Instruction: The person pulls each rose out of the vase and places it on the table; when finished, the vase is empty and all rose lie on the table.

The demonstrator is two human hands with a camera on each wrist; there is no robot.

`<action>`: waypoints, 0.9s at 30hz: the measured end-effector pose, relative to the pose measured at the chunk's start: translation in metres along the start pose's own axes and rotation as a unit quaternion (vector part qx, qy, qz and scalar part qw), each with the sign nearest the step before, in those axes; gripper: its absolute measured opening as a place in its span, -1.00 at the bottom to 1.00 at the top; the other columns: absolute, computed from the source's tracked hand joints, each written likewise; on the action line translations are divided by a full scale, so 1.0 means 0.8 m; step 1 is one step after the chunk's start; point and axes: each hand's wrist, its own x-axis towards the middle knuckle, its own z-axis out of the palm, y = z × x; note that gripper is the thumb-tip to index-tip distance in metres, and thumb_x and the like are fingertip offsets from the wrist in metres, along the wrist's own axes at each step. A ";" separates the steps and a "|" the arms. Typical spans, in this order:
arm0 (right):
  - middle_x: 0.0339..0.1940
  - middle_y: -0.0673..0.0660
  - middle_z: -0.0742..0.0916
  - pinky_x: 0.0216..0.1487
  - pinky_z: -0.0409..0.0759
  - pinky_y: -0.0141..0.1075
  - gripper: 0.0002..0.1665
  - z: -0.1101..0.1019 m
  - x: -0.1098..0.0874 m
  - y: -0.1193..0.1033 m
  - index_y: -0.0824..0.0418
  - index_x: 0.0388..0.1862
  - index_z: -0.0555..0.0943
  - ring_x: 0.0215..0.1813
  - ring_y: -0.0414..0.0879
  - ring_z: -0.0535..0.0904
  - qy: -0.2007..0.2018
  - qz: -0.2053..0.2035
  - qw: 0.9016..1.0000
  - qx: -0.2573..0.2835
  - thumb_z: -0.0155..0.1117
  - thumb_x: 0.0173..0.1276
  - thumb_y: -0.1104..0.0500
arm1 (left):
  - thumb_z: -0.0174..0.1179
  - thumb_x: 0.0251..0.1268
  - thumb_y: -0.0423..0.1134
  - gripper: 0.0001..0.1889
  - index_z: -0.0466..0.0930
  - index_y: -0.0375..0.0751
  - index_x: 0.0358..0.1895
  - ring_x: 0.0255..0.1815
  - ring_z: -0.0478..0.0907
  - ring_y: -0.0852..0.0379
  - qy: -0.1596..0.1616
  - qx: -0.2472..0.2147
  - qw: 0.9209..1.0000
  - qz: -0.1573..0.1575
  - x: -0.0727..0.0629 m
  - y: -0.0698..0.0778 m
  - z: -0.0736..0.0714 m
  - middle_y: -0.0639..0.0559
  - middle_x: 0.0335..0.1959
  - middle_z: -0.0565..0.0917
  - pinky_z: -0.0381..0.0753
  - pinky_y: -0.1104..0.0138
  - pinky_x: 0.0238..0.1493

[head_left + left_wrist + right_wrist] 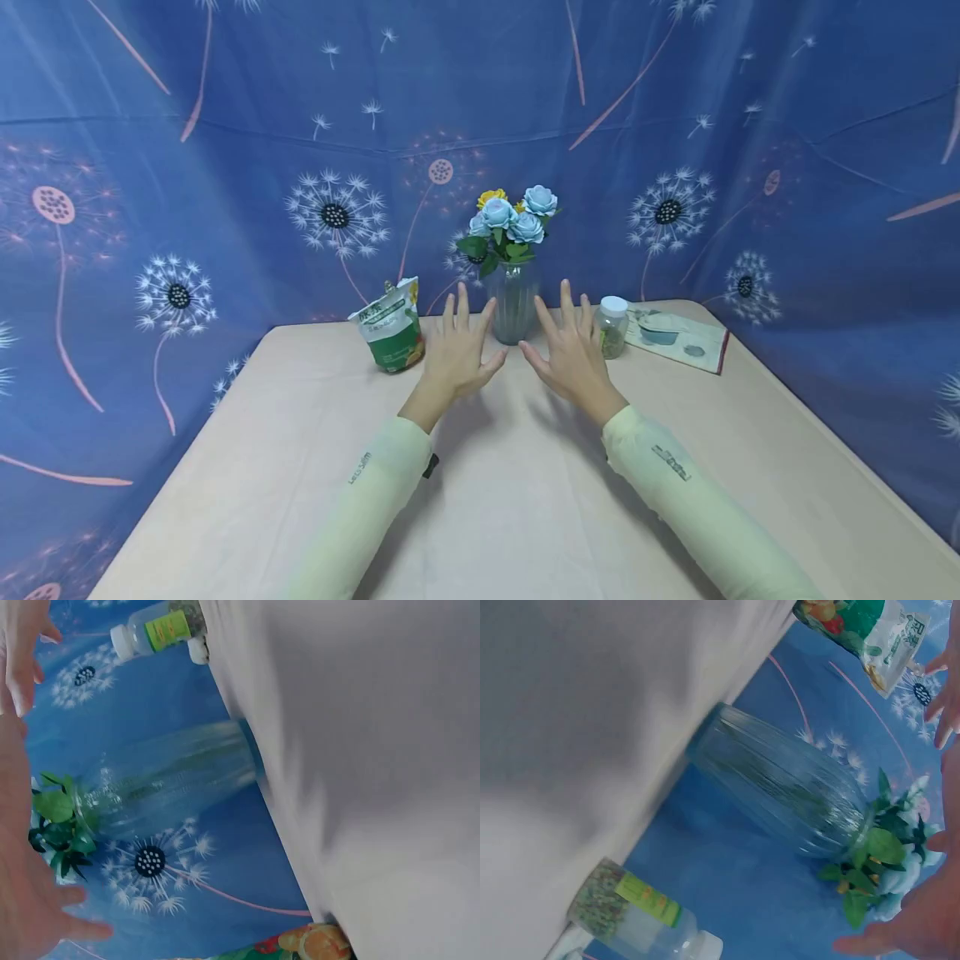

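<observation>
Both hands hover over the table with fingers spread, palms turned down and away, holding nothing. My left hand (pixel 456 354) is between the green and white pouch (pixel 393 333) and the glass vase (pixel 514 308). On the vase's other side, my right hand (pixel 573 358) is near the white-capped jar (pixel 612 329). The ribbed clear vase stands upright with blue and yellow roses (pixel 510 215) and green leaves in it. In the right wrist view, the jar (pixel 622 907) has a yellow-green label and small greenish pieces in its lower part.
A folded printed cloth (pixel 678 337) with a dark red edge lies right of the jar. The pale cloth-covered table (pixel 517 500) ends at a blue dandelion-print curtain (pixel 247 192) behind and at both sides.
</observation>
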 end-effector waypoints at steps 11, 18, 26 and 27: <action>0.51 0.34 0.29 0.13 0.46 0.27 -0.30 0.013 0.045 0.023 0.12 0.46 0.39 0.31 0.39 0.34 -0.008 -0.006 1.000 0.023 0.18 0.44 -0.13 | 0.04 0.40 0.28 -0.19 -0.01 0.08 0.59 0.33 0.37 -0.23 -0.001 -0.150 0.989 0.002 0.042 -0.025 0.005 -0.17 0.58 0.01 0.65 0.01 -0.17; 0.18 0.27 0.59 0.11 0.51 0.07 -0.55 0.016 0.079 0.032 0.26 0.20 0.59 0.14 0.22 0.51 0.027 0.074 0.975 0.205 0.24 0.43 0.07 | 0.15 0.35 0.24 -0.17 0.07 0.00 0.56 0.37 0.35 -0.19 0.018 -0.303 0.951 -0.064 0.056 -0.027 0.033 -0.12 0.54 0.11 0.55 -0.09 0.10; -0.05 0.23 0.74 0.00 0.64 -0.07 -0.76 0.018 0.119 0.040 0.31 -0.03 0.69 -0.09 0.12 0.68 0.077 0.146 0.935 0.314 0.30 0.39 0.23 | 0.27 0.27 0.22 -0.18 0.16 0.09 0.53 0.40 0.32 -0.16 0.042 -0.352 0.929 -0.107 0.072 -0.024 0.054 -0.08 0.51 0.17 0.47 -0.11 0.22; -0.04 0.23 0.74 0.00 0.65 -0.07 -0.76 0.018 0.124 0.041 0.31 -0.02 0.70 -0.07 0.12 0.69 0.075 0.151 0.933 0.317 0.29 0.40 0.23 | 0.29 0.26 0.19 -0.20 0.18 0.09 0.51 0.39 0.32 -0.16 0.050 -0.358 0.926 -0.110 0.075 -0.024 0.056 -0.09 0.49 0.19 0.46 -0.11 0.22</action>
